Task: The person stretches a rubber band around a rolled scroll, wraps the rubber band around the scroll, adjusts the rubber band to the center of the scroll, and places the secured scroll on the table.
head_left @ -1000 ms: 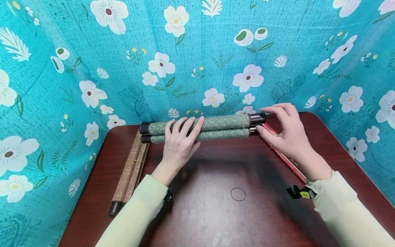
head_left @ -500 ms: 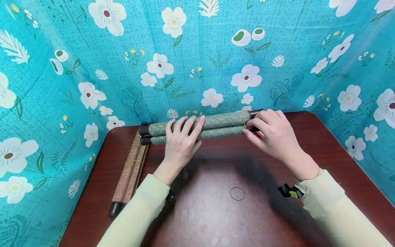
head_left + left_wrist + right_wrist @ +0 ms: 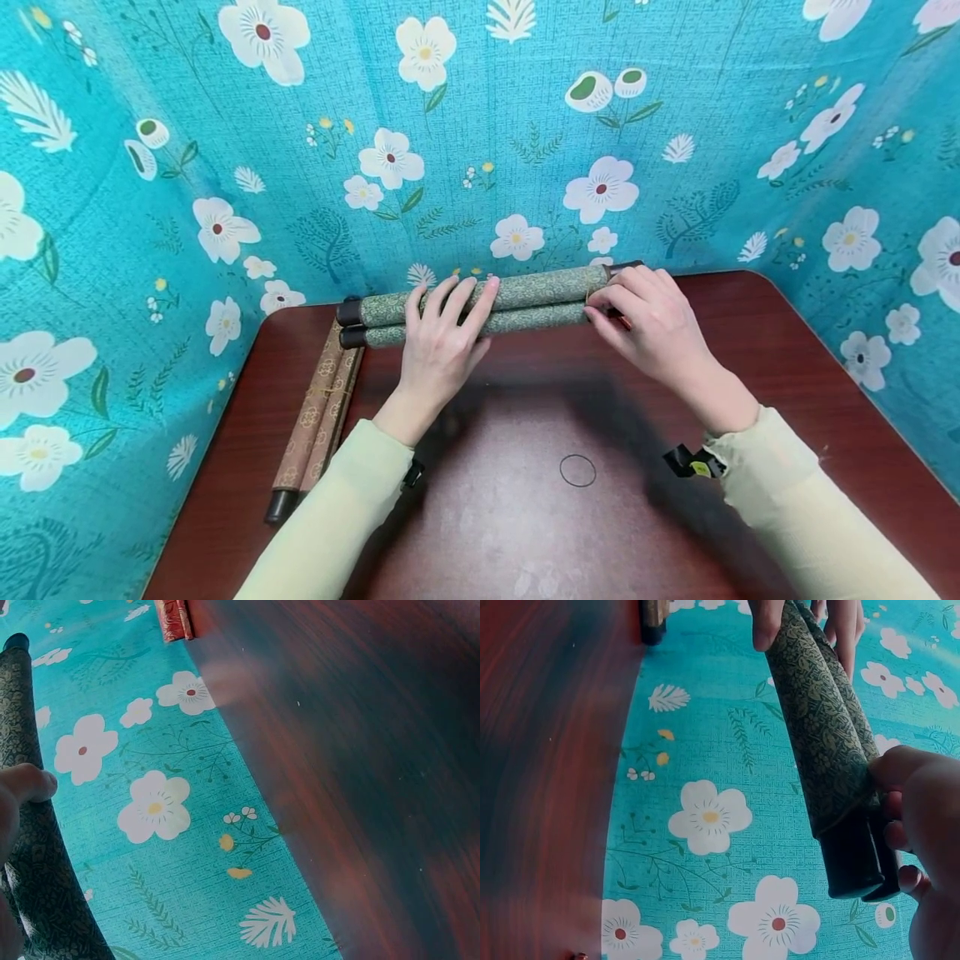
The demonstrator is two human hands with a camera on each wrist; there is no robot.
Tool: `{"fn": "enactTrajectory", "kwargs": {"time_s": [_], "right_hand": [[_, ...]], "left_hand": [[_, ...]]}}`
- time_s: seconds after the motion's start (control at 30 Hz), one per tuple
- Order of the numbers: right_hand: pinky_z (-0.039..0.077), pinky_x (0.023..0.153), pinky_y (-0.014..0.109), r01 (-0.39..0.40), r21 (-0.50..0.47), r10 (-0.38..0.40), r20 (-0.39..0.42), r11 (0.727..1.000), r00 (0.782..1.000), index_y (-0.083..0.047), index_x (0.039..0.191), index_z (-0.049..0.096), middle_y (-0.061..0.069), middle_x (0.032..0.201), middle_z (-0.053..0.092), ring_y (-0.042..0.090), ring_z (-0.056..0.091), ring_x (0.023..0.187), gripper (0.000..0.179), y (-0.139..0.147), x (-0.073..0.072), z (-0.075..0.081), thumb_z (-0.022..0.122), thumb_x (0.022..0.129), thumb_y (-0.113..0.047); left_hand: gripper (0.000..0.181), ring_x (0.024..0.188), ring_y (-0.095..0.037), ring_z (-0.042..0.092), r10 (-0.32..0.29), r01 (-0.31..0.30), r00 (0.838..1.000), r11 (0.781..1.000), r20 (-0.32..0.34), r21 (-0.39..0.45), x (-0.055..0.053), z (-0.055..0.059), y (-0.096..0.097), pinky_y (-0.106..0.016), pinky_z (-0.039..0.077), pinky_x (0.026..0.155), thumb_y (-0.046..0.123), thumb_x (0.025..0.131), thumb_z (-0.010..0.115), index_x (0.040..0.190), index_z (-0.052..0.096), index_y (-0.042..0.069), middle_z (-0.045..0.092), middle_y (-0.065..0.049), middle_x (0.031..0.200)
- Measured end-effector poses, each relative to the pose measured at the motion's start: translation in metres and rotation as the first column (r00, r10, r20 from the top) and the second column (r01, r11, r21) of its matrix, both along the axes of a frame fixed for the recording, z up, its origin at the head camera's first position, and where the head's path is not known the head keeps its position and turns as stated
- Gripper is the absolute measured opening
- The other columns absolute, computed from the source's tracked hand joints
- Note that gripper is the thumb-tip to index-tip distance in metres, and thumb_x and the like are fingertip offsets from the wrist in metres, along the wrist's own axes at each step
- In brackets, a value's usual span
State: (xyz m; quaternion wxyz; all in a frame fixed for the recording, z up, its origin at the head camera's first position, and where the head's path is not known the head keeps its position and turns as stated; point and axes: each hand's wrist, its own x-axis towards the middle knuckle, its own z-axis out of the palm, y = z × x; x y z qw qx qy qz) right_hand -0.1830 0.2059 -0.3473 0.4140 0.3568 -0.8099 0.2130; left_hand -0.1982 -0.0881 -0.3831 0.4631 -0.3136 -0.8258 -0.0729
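Observation:
A green patterned scroll (image 3: pixel 540 289), wound into two parallel rolls with dark end knobs, is held level over the far side of the table. My left hand (image 3: pixel 442 337) grips it left of the middle, fingers over the top; the left wrist view catches that hand's thumb (image 3: pixel 34 784) against the cloth. At the right end, the thumb and fingers of my right hand (image 3: pixel 660 325) pinch the scroll beside a thin yellowish band (image 3: pixel 588 296) round both rolls. In the right wrist view, the dark knobs (image 3: pixel 853 859) stick out past the right fingers.
A brown patterned scroll (image 3: pixel 313 408), tied with a band, lies at the table's left. Part of a red scroll (image 3: pixel 174 621) shows at the back edge. A thin dark ring (image 3: pixel 562 471) lies on the tabletop (image 3: pixel 495 517). Flowered turquoise cloth (image 3: pixel 480 167) hangs behind.
My right hand has moved left from the tips of the knobs onto the scroll's right end, its fingers closing at the band. The left hand keeps its grip; the scroll's right end has risen slightly.

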Motion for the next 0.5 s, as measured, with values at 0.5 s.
{"fn": "enactTrajectory", "kwargs": {"time_s": [0.5], "right_hand": [[0.037,0.078,0.046,-0.137,-0.073,0.142,0.07,0.988,0.987,-0.004,0.093,0.072,0.01,0.091,0.066,0.033,0.057,0.086,0.028,-0.016,0.017,-0.011,0.062,0.105,-0.027]], "left_hand": [[0.081,0.115,-0.038,0.064,-0.017,0.017,0.999,1.0,0.051,0.009,-0.001,0.002,-0.001,-0.057,0.05,0.094,0.026,0.074,0.099,0.147,0.065,0.014,0.065,-0.016,0.129]]}}
